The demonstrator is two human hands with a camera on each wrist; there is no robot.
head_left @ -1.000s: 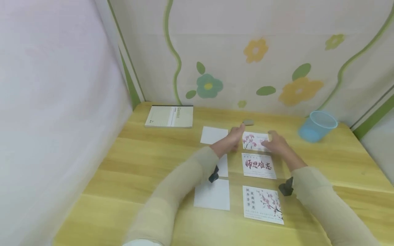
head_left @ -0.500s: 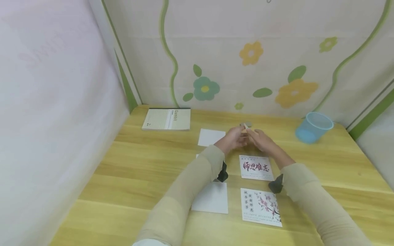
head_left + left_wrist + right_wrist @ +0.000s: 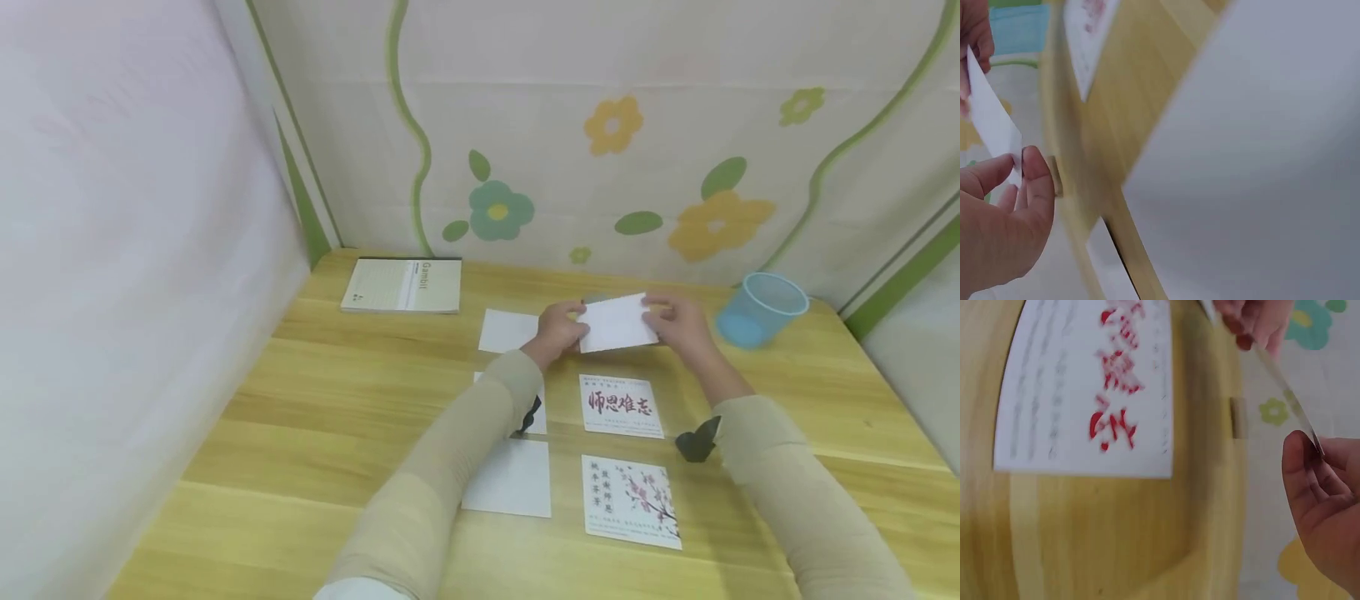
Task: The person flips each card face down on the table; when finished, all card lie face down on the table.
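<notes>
Both hands hold a card (image 3: 617, 323) raised over the back of the table, its plain white side toward the head camera. My left hand (image 3: 558, 332) pinches its left edge between thumb and fingers, and my right hand (image 3: 684, 325) pinches the right edge. The right wrist view shows this card nearly edge-on, with the right thumb and fingers (image 3: 1329, 500) at its end. Below it lie a card with red characters (image 3: 621, 407) and a card with pink blossoms (image 3: 632, 502). Left of these, white cards (image 3: 506, 479) form a column, the middle one partly covered by the left sleeve.
A notepad (image 3: 402, 285) lies at the back left. At the back right stands a translucent blue bin (image 3: 761, 310). A small grey block (image 3: 1239, 417) sits near the table's back edge, mostly hidden behind the held card in the head view. A flowered cloth hangs behind the table.
The flower-printed card at the back of the right column has been lifted by both hands and turned so its white side shows. My hands came together, then spread to opposite edges.
</notes>
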